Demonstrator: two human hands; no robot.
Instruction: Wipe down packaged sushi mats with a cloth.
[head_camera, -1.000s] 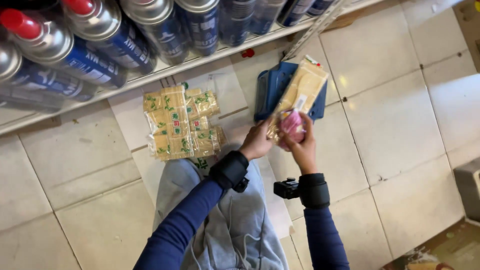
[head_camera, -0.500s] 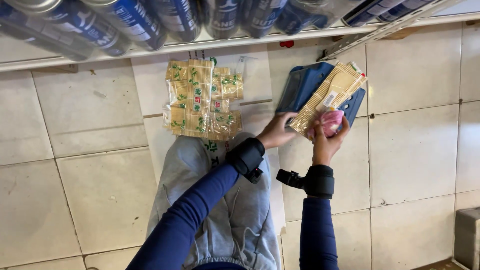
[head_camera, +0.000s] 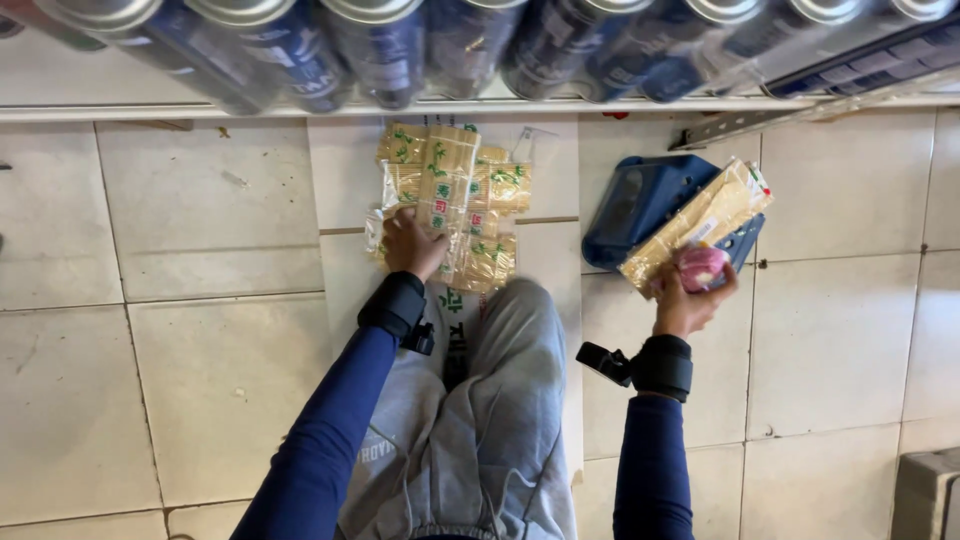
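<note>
left hand (head_camera: 412, 243) is laid, fingers curled, on a pile of flat yellow packets (head_camera: 450, 205) on the tiled floor (head_camera: 200, 330) below a shelf of blue cans (head_camera: 400, 45). right hand (head_camera: 688, 300) is closed on a long clear-wrapped packet (head_camera: 700, 222) and a pink device (head_camera: 700, 266), above a blue basket (head_camera: 640, 205). glossy film looks slippery; one packet is best pinched by its edge, the pile kept square.

A shop aisle: a low shelf (head_camera: 300, 108) lined with identical blue cans (head_camera: 380, 45), packaged goods (head_camera: 450, 205) stacked on tiled floor (head_camera: 200, 350).
</note>
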